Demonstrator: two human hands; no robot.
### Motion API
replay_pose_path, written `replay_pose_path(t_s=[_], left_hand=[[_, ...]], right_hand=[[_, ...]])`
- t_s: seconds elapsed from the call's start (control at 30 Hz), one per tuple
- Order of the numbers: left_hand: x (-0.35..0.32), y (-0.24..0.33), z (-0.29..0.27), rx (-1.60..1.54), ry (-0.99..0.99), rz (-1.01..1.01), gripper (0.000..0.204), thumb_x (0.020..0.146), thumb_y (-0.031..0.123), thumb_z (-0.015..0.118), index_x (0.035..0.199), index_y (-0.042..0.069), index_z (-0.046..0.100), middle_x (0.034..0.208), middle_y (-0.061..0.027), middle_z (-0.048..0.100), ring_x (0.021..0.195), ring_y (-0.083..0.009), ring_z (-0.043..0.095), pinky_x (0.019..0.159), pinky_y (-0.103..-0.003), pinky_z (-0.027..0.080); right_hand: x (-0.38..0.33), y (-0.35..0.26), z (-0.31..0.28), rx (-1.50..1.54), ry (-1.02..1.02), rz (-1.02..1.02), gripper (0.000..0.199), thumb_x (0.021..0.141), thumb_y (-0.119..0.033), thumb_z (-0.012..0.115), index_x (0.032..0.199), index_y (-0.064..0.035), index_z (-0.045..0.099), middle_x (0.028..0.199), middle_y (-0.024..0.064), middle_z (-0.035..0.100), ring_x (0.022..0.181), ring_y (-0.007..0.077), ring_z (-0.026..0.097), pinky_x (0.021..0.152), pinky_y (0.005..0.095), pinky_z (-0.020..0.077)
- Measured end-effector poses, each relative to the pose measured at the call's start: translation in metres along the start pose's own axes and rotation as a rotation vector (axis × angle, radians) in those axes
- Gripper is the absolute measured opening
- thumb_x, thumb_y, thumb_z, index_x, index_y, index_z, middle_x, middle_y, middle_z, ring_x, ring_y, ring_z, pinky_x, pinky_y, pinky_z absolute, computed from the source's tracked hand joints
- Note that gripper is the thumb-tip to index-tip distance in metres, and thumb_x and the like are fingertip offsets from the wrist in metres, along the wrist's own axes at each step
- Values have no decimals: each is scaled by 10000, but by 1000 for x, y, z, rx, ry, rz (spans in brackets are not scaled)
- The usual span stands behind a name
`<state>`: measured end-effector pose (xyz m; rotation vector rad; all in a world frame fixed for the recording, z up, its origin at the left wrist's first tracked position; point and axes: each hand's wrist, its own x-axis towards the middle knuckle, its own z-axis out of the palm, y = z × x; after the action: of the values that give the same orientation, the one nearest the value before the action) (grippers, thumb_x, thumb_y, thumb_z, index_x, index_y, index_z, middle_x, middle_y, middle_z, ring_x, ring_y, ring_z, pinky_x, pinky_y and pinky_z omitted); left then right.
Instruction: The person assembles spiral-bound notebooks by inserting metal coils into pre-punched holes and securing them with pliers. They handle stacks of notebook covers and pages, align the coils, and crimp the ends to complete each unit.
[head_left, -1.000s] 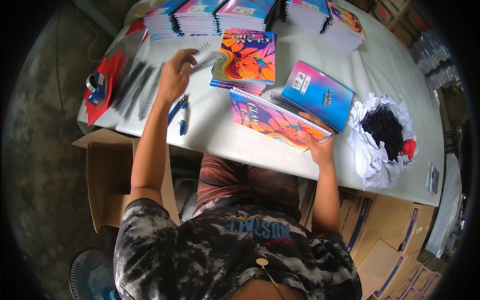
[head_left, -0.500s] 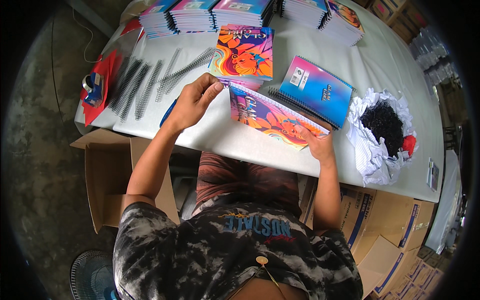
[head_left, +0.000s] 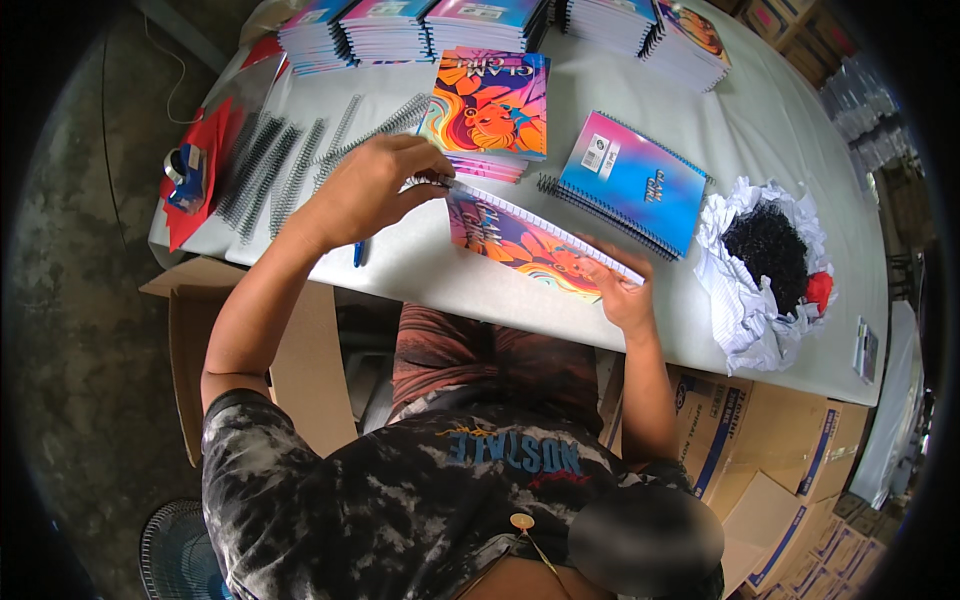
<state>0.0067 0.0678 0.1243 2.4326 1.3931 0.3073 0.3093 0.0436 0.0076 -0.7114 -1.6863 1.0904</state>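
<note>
Room: bare concrete floor (head_left: 70,330) runs down the left of the frame, with a fan (head_left: 180,555) at lower left and cardboard cartons (head_left: 800,455) at lower right.
Bench: we sit at a bench (head_left: 400,280) with a pale cover, its near edge crossing the middle of the frame.
Notebook: the notebook (head_left: 525,245) in our grip is at the centre, tilted, its orange and purple cover towards us and its white punched edge uppermost.
Left hand: our left hand (head_left: 390,185) has its fingers pinched together at the notebook's upper left corner, on a dark wire coil (head_left: 430,183) partly hidden by them.
Right hand: our right hand (head_left: 622,292) grips the notebook's right end, thumb on the front cover, fingers mostly behind.
Pile: just above the notebook, we have a pile of matching covers (head_left: 488,110).
Coiled books: blue and pink coil-bound books (head_left: 635,185) lie right of that pile; tall stacks (head_left: 480,30) line the top edge.
Left side: loose coils (head_left: 270,185) lie side by side near red sheets (head_left: 188,230) that carry a blue tape dispenser (head_left: 185,185); a blue handle (head_left: 360,253) shows beside our left forearm.
Right side: crumpled paper (head_left: 735,340) cradles a tangled black heap (head_left: 765,250) and something red (head_left: 818,292).
</note>
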Motion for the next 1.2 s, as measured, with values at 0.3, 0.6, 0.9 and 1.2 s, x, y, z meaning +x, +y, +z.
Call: replay_pose_path(t_s=[0.3,0.6,0.9,1.2], left_hand=[[-1,20,6,444,267,56,629,654,322,730,1178,71,489,1189,-112,505,1128,-293,444,944,-408,322],[-28,-37,121,556,945,337,1094,751,764,312,1368,-117,113,1409,-361,77,1322,-489,-81,980,-623,-144],[-32,-25,128,395,1038,246,1187,666,851,285,1326,-134,232,1383,-343,151,1297,-497,91,995,-628,-72],[-35,-43,118,455,1126,367,1117,735,803,236,1284,-169,275,1376,-380,98,1280,-517,138,1016,-612,-8]], right_hand=[[-3,-1,12,-121,28,-148,266,804,38,576,1065,14,625,999,139,661,853,211,662,742,282,512],[-13,-3,36,-346,139,-389,292,753,36,563,1037,32,628,962,162,664,859,269,664,757,318,526],[-24,-14,53,-322,124,-474,258,754,-26,635,998,55,632,921,199,659,839,295,666,732,331,544],[-20,-12,55,-302,83,-498,278,752,-76,658,1008,31,641,929,210,655,815,290,670,694,312,543]])
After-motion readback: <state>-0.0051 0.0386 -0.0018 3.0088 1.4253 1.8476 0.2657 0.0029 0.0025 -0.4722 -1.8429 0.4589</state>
